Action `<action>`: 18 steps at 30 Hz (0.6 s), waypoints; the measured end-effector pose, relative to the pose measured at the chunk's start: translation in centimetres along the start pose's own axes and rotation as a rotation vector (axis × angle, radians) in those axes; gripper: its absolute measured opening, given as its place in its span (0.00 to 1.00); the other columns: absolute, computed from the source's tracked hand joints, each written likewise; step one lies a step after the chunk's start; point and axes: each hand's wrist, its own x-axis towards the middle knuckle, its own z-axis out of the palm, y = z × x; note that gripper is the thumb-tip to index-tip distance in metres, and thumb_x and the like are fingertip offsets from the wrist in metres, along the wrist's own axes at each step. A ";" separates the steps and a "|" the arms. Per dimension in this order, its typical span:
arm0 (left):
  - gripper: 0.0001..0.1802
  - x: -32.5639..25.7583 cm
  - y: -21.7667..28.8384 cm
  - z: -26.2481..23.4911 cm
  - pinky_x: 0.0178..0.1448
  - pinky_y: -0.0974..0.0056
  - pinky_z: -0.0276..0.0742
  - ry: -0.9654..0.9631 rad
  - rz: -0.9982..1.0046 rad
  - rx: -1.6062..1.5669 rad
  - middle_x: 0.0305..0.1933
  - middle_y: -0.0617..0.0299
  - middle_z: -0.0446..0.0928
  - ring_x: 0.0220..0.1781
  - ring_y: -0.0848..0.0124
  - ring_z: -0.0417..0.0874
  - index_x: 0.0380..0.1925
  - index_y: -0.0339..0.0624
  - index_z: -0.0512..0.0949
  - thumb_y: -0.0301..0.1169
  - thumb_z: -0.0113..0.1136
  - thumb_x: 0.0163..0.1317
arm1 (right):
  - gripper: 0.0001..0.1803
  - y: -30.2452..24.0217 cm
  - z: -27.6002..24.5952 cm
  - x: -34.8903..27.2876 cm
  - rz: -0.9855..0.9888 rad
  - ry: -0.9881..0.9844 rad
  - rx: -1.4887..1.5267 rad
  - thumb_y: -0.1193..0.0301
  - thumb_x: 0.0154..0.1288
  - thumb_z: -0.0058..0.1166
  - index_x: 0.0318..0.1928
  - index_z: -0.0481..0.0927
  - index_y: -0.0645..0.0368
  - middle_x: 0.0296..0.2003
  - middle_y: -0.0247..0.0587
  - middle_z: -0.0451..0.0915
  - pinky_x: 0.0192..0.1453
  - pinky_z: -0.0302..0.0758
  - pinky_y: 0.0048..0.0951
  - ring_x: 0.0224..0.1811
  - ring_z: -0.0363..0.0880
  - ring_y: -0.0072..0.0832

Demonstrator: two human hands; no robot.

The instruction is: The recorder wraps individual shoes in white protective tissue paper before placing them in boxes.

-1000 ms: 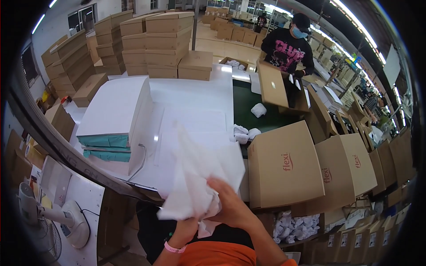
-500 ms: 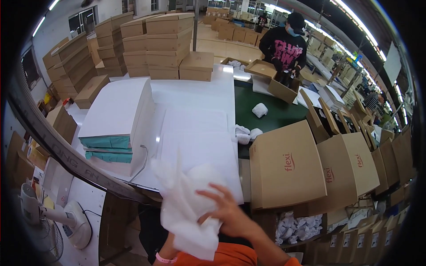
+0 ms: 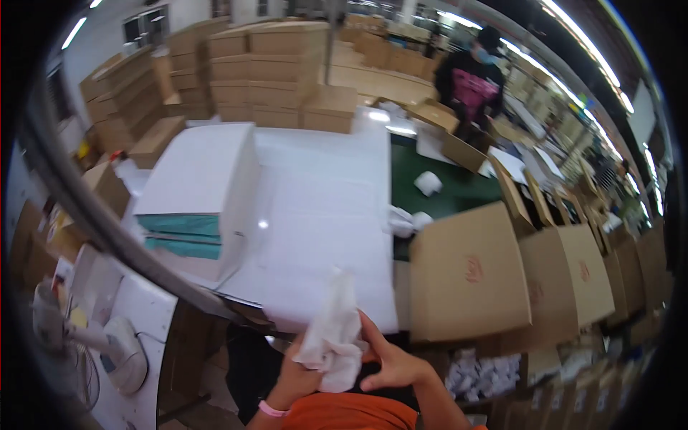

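Observation:
Bunched white tissue paper [image 3: 333, 340] stands upright near my body, in front of the white table's near edge. My left hand [image 3: 297, 376], with a pink band at the wrist, is closed around its lower left side. Close by on the other side is my right hand [image 3: 394, 362], curved and open. Its thumb stands apart from the forefinger, which reaches up to the paper's right edge; the other fingertips are hidden. Flat white sheets [image 3: 322, 236] lie on the table just beyond my hands.
A tall stack of white paper with teal bundles [image 3: 183, 229] stands left. Brown boxes [image 3: 272, 72] are piled behind it. Balls of white paper [image 3: 428, 183] lie on a green surface [image 3: 459, 188]. Large cartons [image 3: 469, 272] stand right, a fan [image 3: 122, 351] lower left. A co-worker [image 3: 469, 82] handles a box.
The white paper has gone from a loose, spread sheet to a smaller, narrower bunch. My right hand has moved down and right, off the paper's front to its side. The view has shifted slightly.

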 end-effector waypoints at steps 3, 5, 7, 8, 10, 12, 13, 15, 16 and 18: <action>0.38 0.8 -1.8 1.8 0.75 0.60 0.78 -0.102 0.061 -0.061 0.68 0.56 0.80 0.70 0.67 0.81 0.77 0.34 0.68 0.19 0.70 0.67 | 0.65 2.2 0.9 0.0 0.014 0.220 -0.221 0.72 0.61 0.86 0.89 0.52 0.58 0.77 0.48 0.70 0.75 0.80 0.40 0.78 0.73 0.36; 0.42 1.2 -2.5 2.1 0.78 0.60 0.74 -0.184 0.003 -0.077 0.73 0.56 0.74 0.75 0.68 0.76 0.81 0.37 0.62 0.17 0.66 0.68 | 0.54 4.3 -0.4 -0.8 0.009 0.265 -0.323 0.75 0.61 0.84 0.82 0.63 0.61 0.66 0.43 0.79 0.73 0.80 0.39 0.72 0.77 0.32; 0.48 0.5 -1.7 -1.0 0.84 0.57 0.68 -0.414 -0.044 -0.006 0.85 0.53 0.61 0.86 0.64 0.64 0.87 0.44 0.56 0.27 0.73 0.72 | 0.51 4.4 -1.4 -0.9 -0.015 0.214 -0.389 0.76 0.64 0.82 0.82 0.65 0.61 0.66 0.41 0.79 0.70 0.82 0.40 0.69 0.80 0.31; 0.51 0.3 0.2 -1.8 0.86 0.56 0.65 -0.463 -0.033 -0.088 0.88 0.53 0.57 0.88 0.64 0.60 0.88 0.45 0.53 0.32 0.74 0.74 | 0.45 4.4 -1.6 -0.6 -0.054 0.253 -0.429 0.82 0.61 0.79 0.77 0.71 0.60 0.64 0.40 0.81 0.70 0.81 0.38 0.68 0.81 0.31; 0.55 -0.2 1.6 -3.3 0.88 0.54 0.62 -0.394 -0.088 -0.121 0.91 0.53 0.51 0.90 0.63 0.57 0.90 0.45 0.48 0.42 0.74 0.75 | 0.37 4.9 -3.3 0.3 -0.124 0.255 -0.534 0.89 0.60 0.72 0.70 0.78 0.61 0.60 0.37 0.84 0.68 0.80 0.33 0.64 0.83 0.30; 0.59 -0.7 0.9 -3.8 0.88 0.56 0.62 -0.132 -0.153 -0.146 0.89 0.51 0.56 0.88 0.62 0.60 0.90 0.43 0.45 0.53 0.73 0.76 | 0.21 1.4 -1.6 0.7 -0.137 0.143 -0.585 0.79 0.74 0.63 0.66 0.82 0.62 0.62 0.46 0.85 0.69 0.80 0.39 0.65 0.85 0.39; 0.59 -0.9 0.0 -3.5 0.88 0.56 0.62 -0.092 -0.140 -0.146 0.89 0.51 0.56 0.88 0.62 0.60 0.90 0.43 0.45 0.53 0.73 0.76 | 0.15 -1.0 -0.3 1.0 -0.205 0.052 -0.738 0.71 0.81 0.58 0.60 0.88 0.63 0.63 0.55 0.86 0.71 0.80 0.46 0.66 0.86 0.49; 0.63 -1.2 -3.1 -2.6 0.87 0.58 0.63 -0.326 -0.217 -0.282 0.86 0.51 0.61 0.85 0.63 0.64 0.90 0.39 0.44 0.57 0.74 0.74 | 0.17 -1.3 2.6 1.3 -0.137 0.022 -0.664 0.82 0.69 0.63 0.57 0.91 0.61 0.62 0.57 0.87 0.69 0.80 0.45 0.65 0.86 0.51; 0.60 -1.2 -4.0 -1.7 0.85 0.60 0.64 -0.366 -0.154 -0.271 0.82 0.55 0.66 0.82 0.65 0.67 0.88 0.36 0.47 0.56 0.74 0.75 | 0.18 -1.2 3.1 1.5 -0.067 -0.084 -0.728 0.79 0.70 0.63 0.59 0.90 0.60 0.63 0.57 0.86 0.69 0.80 0.47 0.64 0.86 0.55; 0.51 -1.4 -1.0 -1.4 0.79 0.61 0.71 -0.423 -0.343 -0.522 0.73 0.60 0.76 0.74 0.68 0.75 0.84 0.38 0.57 0.49 0.76 0.75 | 0.20 -1.0 3.5 2.3 -0.224 -0.081 -0.949 0.77 0.71 0.63 0.62 0.89 0.58 0.66 0.56 0.85 0.74 0.77 0.50 0.71 0.79 0.62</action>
